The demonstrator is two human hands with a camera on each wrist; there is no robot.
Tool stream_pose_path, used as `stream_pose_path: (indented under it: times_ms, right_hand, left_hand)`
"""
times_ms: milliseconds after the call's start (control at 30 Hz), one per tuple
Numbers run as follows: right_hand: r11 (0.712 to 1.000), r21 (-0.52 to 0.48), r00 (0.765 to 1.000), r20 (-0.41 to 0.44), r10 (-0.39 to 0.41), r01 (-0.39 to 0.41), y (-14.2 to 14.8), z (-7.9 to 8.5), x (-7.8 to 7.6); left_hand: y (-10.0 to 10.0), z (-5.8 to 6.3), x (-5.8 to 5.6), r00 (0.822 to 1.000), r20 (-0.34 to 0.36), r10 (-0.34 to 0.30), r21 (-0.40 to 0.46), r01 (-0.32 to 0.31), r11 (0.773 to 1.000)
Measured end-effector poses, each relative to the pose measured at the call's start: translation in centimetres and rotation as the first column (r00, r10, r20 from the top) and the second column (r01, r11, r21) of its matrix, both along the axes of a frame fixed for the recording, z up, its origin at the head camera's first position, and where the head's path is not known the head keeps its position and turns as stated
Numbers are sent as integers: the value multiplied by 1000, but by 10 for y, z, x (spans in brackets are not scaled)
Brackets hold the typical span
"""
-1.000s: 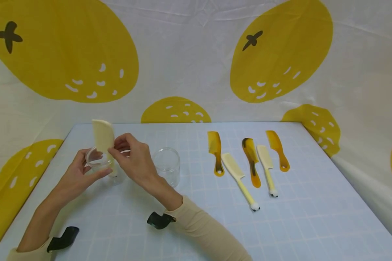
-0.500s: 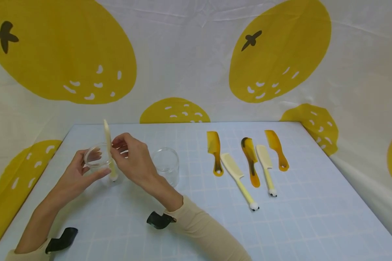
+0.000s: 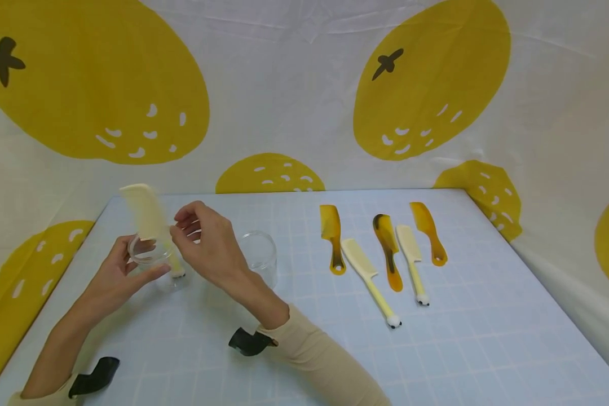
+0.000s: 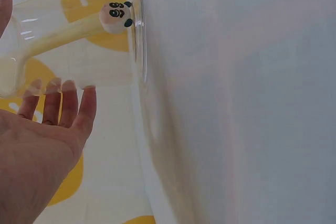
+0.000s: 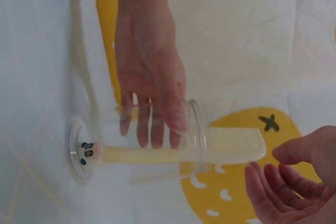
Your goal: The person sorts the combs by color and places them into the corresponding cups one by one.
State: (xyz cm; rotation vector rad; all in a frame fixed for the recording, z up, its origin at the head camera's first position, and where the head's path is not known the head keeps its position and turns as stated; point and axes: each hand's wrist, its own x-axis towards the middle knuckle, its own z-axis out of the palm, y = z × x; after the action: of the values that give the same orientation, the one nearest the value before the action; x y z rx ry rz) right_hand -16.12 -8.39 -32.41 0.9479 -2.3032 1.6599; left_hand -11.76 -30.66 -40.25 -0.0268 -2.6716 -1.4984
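Note:
In the head view a cream comb (image 3: 149, 211) stands teeth end up in a clear jar (image 3: 151, 261) at the left of the table. Its panda-head handle end (image 4: 114, 18) shows through the wall at the jar's bottom. My left hand (image 3: 115, 281) holds the jar, thumb on the near side and fingers around the far side. Just right of the comb is my right hand (image 3: 209, 243), fingers loosely bent with nothing between them. The right wrist view shows a small gap between those fingertips and the comb's upper end.
A second clear jar (image 3: 260, 260) stands behind the right wrist. Farther right lie amber combs (image 3: 332, 230) and two cream combs (image 3: 366, 269) with panda ends. A patterned curtain (image 3: 284, 101) hangs behind the table (image 3: 467, 349).
The right fingers have let go of the cream comb. The comb has turned from edge-on to broadside and tipped left against the jar's rim. The left hand stays on the jar.

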Motion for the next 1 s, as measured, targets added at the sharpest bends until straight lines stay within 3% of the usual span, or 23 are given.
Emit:
stream_pose_path:
  times_ms: [267, 767, 1000]
  right_hand:
    - [1000, -12, 998, -69, 6, -7, 15, 13, -4]
    - [999, -10, 997, -59, -48, 48, 56, 25, -22]
    - [999, 2, 998, -38, -54, 55, 71, 26, -29]
  left_hand:
    - [2, -1, -2, 1000, 10, 4, -3, -4, 1000]
    - [3, -2, 0, 1000, 20, 7, 0, -7, 1000]
    - [0, -4, 1, 1000, -17, -9, -8, 9, 1000]
